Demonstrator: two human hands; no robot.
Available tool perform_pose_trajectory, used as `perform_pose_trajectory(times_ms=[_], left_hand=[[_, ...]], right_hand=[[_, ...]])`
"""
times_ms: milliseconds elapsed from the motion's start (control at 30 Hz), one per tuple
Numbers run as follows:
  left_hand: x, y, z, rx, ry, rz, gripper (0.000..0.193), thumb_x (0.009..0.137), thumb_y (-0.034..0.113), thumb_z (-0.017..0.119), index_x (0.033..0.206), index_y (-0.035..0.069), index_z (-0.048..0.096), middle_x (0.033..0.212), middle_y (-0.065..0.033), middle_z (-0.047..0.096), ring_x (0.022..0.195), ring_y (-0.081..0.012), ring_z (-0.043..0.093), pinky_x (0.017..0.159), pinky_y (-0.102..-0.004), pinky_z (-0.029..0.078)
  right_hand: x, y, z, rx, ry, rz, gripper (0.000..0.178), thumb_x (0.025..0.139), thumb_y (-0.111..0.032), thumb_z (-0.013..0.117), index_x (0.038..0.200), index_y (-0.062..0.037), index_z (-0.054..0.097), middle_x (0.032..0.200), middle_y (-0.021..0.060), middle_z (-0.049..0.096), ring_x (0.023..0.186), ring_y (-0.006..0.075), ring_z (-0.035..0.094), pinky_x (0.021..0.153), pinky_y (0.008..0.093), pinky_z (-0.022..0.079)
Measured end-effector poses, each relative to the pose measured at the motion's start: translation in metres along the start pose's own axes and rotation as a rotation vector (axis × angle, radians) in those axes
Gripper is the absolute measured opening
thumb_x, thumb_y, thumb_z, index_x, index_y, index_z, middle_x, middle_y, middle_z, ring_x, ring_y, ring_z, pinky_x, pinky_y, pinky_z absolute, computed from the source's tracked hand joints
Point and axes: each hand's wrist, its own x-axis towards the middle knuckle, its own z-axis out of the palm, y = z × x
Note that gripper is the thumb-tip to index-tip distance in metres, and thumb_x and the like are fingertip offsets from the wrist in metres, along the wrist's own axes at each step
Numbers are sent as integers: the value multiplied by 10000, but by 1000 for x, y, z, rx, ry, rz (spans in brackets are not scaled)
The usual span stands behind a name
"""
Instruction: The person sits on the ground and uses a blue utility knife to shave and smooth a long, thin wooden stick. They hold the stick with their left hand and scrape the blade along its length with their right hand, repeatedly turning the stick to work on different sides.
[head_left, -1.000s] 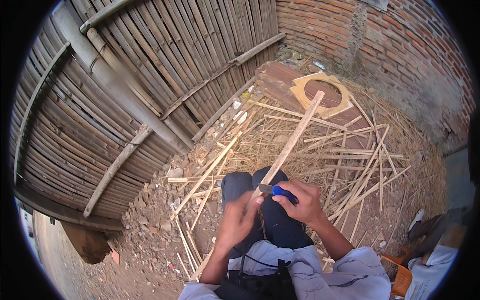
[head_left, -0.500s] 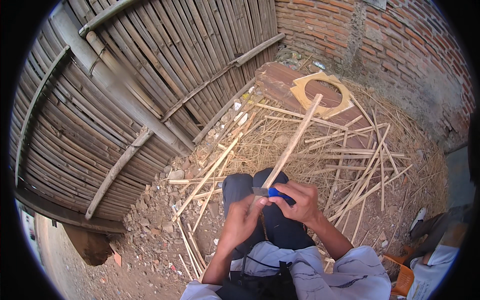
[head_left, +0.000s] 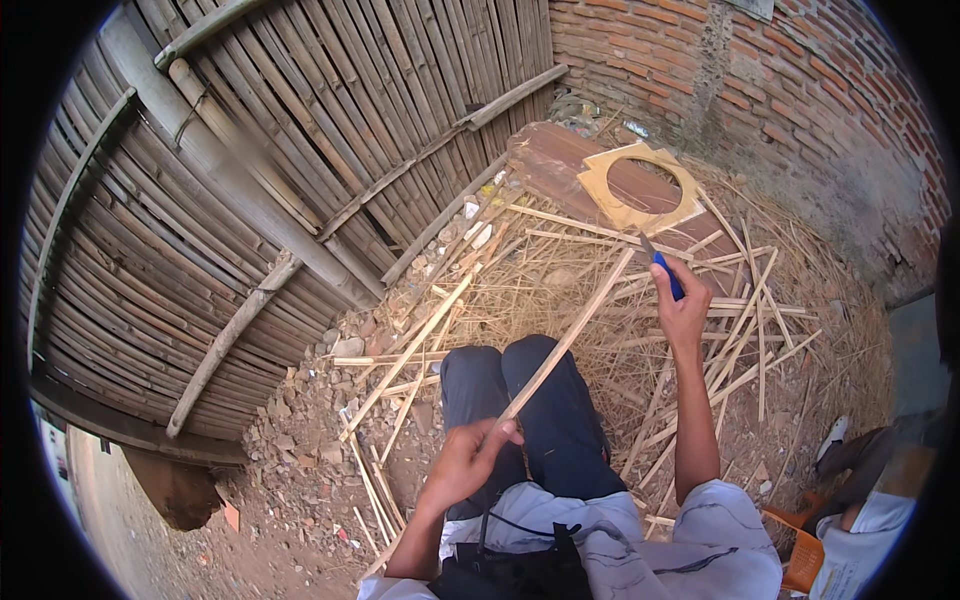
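Gripped at its near end by my left hand (head_left: 468,462), a long pale bamboo strip (head_left: 568,338) slants up and to the right across my knees. My right hand (head_left: 686,300) is closed round the blue handle of a utility knife (head_left: 667,277). The knife's blade points up and left, beside the strip's far end; whether they touch I cannot tell. My right arm is stretched forward, while the left hand stays low over my lap.
Loose bamboo strips (head_left: 745,360) lie over shavings on the right. A board with a round hole (head_left: 601,190) rests on a brown panel (head_left: 548,160). A bamboo wall (head_left: 300,130) stands left, a brick wall (head_left: 800,90) behind. Another person's leg (head_left: 858,452) shows near an orange chair (head_left: 806,560).
My right hand has moved forward with the knife, away from my left hand to the strip's far end. The left hand has come nearer my lap, drawing the strip back with it.
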Motion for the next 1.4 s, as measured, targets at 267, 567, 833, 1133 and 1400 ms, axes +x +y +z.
perform_pose_trajectory(times_ms=[267, 567, 833, 1133, 1400], left_hand=[[16, -21, -12, 67, 59, -30, 480, 1168, 372, 508, 1003, -1, 760, 628, -106, 530, 611, -195, 524, 625, -390, 442], [41, 8, 11, 44, 14, 130, 459, 1184, 365, 461, 1080, -41, 649, 753, -223, 589, 693, -369, 555, 706, -469, 479], [38, 27, 16, 74, 45, 178, 390, 1180, 319, 480, 1172, -30, 654, 761, -260, 610, 677, -455, 576, 644, -497, 462], [32, 32, 13, 89, 85, 139, 387, 1172, 300, 492, 1073, -39, 651, 748, -310, 590, 771, -565, 579, 657, -533, 459], [27, 24, 5, 148, 79, 119, 438, 1176, 320, 479, 985, -47, 623, 782, -328, 595, 838, -593, 566, 674, -564, 445]], right_hand=[[-15, 2, -7, 131, -130, 218, 342, 1045, -284, 757, 1148, 41, 782, 861, 43, 740, 768, 82, 625, 703, 269, 500], [-116, -95, 23, 189, -439, -164, 283, 915, -235, 870, 1070, -13, 786, 838, 121, 753, 656, 260, 731, 582, 348, 553], [-118, -108, 25, 104, -390, -324, 259, 898, -302, 876, 1013, -84, 799, 813, 52, 739, 606, 250, 695, 533, 353, 536], [-104, -106, 20, 36, -344, -391, 288, 874, -335, 892, 996, -90, 802, 804, 47, 748, 607, 249, 702, 532, 348, 533], [-86, -103, 18, -10, -312, -393, 267, 890, -299, 886, 998, -69, 804, 827, 81, 768, 661, 258, 737, 588, 356, 562]])
